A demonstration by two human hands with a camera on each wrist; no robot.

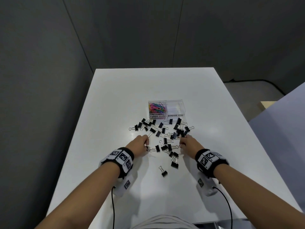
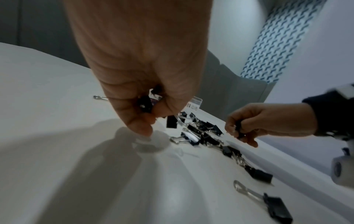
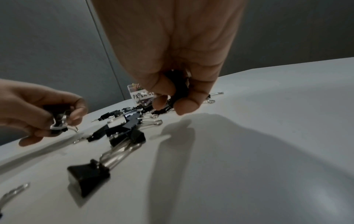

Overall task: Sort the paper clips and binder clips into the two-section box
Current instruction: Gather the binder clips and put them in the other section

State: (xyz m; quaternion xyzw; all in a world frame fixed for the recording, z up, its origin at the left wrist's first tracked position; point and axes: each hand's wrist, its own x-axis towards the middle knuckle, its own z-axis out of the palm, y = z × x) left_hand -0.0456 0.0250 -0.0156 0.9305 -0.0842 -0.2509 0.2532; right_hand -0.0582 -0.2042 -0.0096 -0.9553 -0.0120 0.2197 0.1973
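A clear two-section box (image 1: 166, 108) stands mid-table, labelled PAPER CLIPS on its left and BINDER CLIPS on its right. Coloured paper clips (image 1: 156, 107) fill the left section; the right section looks empty. Several black binder clips (image 1: 162, 129) lie scattered in front of the box. My left hand (image 1: 143, 143) hovers at the pile's left edge, its fingers curled round black binder clips (image 2: 145, 103). My right hand (image 1: 184, 142) is at the pile's right edge and also grips black binder clips (image 3: 178, 86). Both hands are low over the table.
The white table (image 1: 115, 96) ends near the grey wall at the back and drops off on both sides. Single binder clips (image 1: 163, 171) lie nearer to me. Cables run from both wrist bands toward my body.
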